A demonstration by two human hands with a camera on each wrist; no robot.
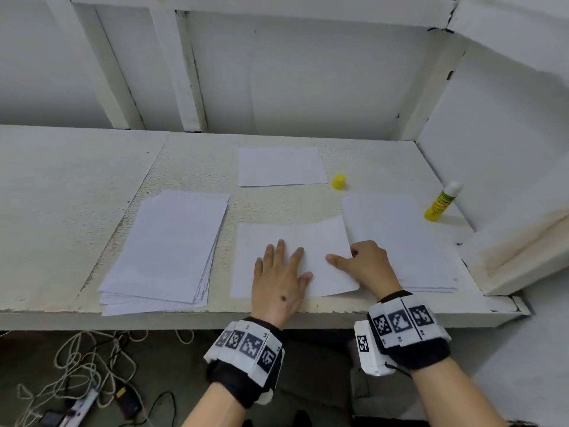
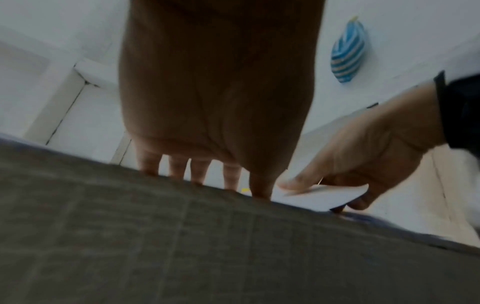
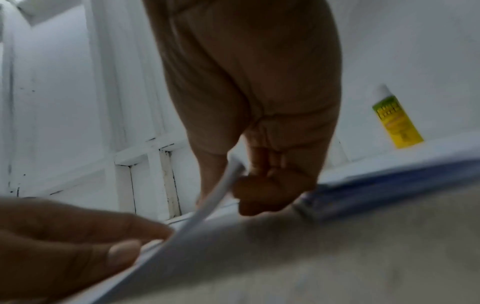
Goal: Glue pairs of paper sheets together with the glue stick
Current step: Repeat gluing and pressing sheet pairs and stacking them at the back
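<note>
Two white sheets lie overlapped at the table's front centre. The lower sheet [image 1: 246,241] shows on the left and the top sheet [image 1: 320,238] sits slightly askew over it. My left hand [image 1: 281,266] lies flat on them with straight fingers [image 2: 176,168]. My right hand [image 1: 346,255] pinches the top sheet's right edge [image 3: 221,193], thumb above and fingers below, and that edge is slightly raised [image 2: 324,195]. The uncapped glue stick [image 1: 441,201] stands at the far right, also seen from the right wrist [image 3: 394,121]. Its yellow cap [image 1: 338,181] stands behind the sheets.
A paper stack [image 1: 166,251] lies on the left and another stack [image 1: 400,241] on the right under my right wrist. A single sheet [image 1: 281,166] lies at the back. A raised ledge [image 1: 517,257] borders the table on the right. Cables and a power strip [image 1: 83,405] lie on the floor.
</note>
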